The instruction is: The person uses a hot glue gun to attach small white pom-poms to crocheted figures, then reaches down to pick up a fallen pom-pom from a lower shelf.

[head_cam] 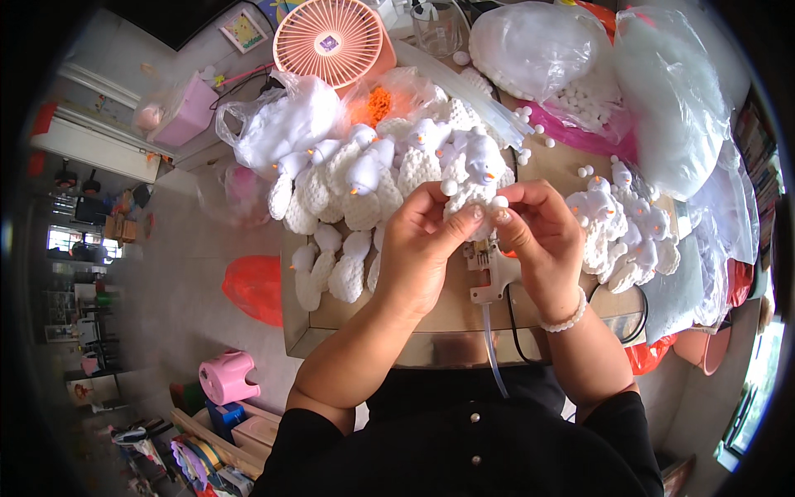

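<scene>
Between my hands is a small snowman doll [483, 163] with a white head, an orange nose and a knitted white body. My left hand [417, 248] pinches the body's left side with thumb and fingertips, beside a small white ball [448, 187]. On the other side, my right hand [548, 248] grips the body by the thumb and forefinger, where another white ball [499, 202] shows at the fingertips. A white hot glue gun [487, 282] lies on the table below the doll, partly hidden by the hands. Its clear glue stick [494, 354] sticks out over the table's front edge.
Several snowman dolls [363, 174] are heaped at left, and more dolls [621, 223] lie at right. Loose white balls [539, 129], bags of stuffing [674, 99] and a pink fan [329, 43] stand behind. A black cable [514, 323] crosses the table edge [447, 349].
</scene>
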`<act>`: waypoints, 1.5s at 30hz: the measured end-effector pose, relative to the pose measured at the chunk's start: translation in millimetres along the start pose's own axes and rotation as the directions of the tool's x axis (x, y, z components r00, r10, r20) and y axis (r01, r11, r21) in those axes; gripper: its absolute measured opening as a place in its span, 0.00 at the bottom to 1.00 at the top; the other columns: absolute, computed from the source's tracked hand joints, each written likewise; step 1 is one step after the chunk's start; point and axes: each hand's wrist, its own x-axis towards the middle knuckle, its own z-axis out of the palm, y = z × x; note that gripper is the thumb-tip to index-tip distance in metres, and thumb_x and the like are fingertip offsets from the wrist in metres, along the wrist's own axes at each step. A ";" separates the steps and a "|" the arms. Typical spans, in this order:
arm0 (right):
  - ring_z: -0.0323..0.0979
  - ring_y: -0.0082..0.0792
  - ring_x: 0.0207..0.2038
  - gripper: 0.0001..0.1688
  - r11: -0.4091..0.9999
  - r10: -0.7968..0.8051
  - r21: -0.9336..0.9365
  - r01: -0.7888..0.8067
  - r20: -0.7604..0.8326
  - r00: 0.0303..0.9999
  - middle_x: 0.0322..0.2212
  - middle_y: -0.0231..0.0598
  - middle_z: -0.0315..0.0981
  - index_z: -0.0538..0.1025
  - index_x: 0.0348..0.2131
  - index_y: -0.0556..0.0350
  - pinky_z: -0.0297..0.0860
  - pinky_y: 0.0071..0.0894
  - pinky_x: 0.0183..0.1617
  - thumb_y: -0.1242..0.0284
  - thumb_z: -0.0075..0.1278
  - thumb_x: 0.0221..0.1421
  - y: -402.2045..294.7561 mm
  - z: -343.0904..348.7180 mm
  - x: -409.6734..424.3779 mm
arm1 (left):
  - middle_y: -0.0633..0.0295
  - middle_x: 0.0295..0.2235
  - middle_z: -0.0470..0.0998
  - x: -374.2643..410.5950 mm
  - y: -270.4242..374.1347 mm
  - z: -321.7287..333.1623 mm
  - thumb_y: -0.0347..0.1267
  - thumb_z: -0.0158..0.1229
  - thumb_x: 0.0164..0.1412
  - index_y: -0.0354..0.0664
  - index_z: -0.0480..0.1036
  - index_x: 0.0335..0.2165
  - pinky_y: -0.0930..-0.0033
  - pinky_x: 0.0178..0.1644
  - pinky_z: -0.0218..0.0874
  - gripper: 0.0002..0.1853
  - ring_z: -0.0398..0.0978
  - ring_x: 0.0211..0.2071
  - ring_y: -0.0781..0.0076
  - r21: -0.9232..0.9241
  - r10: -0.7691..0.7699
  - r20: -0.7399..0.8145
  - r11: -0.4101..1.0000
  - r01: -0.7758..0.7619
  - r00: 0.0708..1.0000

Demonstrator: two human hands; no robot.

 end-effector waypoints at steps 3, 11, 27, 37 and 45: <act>0.65 0.17 0.25 0.08 1.000 0.005 -0.010 -0.005 -0.016 1.000 0.24 0.32 0.70 0.71 0.30 0.64 0.63 0.15 0.29 0.77 0.52 0.47 2.2 0.2 0.9 | 0.63 0.34 0.72 -1.9 0.3 -0.7 0.24 0.54 0.52 0.33 0.67 0.38 0.77 0.42 0.58 0.13 0.68 0.36 0.81 -0.039 -0.019 0.030 0.999 0.020 0.999; 0.67 0.18 0.24 0.05 0.992 -0.070 -0.113 0.061 -0.075 0.995 0.23 0.33 0.71 0.73 0.27 0.63 0.64 0.16 0.29 0.78 0.53 0.46 3.4 1.8 2.8 | 0.63 0.34 0.73 -2.9 0.0 -1.0 0.24 0.54 0.52 0.33 0.69 0.38 0.78 0.42 0.58 0.12 0.68 0.35 0.81 -0.094 -0.053 0.060 0.994 0.058 0.997; 0.65 0.29 0.19 0.12 0.814 -0.461 -0.439 0.379 -0.093 0.883 0.19 0.37 0.67 0.73 0.36 0.61 0.62 0.24 0.22 0.75 0.48 0.49 -5.4 -8.4 -3.4 | 0.64 0.35 0.72 3.3 -4.6 -4.1 0.22 0.53 0.51 0.34 0.68 0.38 0.77 0.43 0.58 0.12 0.68 0.35 0.80 -0.063 0.020 0.003 0.998 -0.020 1.000; 0.65 0.31 0.18 0.19 0.281 -0.932 -0.039 0.959 0.228 0.283 0.18 0.36 0.64 0.72 0.27 0.62 0.63 0.26 0.19 0.63 0.40 0.57 -51.7 -27.8 -36.3 | 0.63 0.27 0.73 9.4 -15.5 86.3 0.29 0.60 0.48 0.34 0.71 0.28 0.80 0.32 0.59 0.09 0.68 0.27 0.80 0.387 -0.194 0.092 0.911 0.144 0.977; 0.64 0.29 0.17 0.18 0.523 -0.848 -0.128 0.843 -0.181 0.498 0.20 0.35 0.63 0.69 0.26 0.56 0.61 0.25 0.18 0.61 0.36 0.58 -104.2 -89.4 -54.6 | 0.61 0.35 0.68 14.6 -60.5 133.2 0.32 0.64 0.37 0.39 0.72 0.28 0.64 0.44 0.53 0.15 0.63 0.41 0.65 0.865 0.407 0.430 0.072 -0.497 0.806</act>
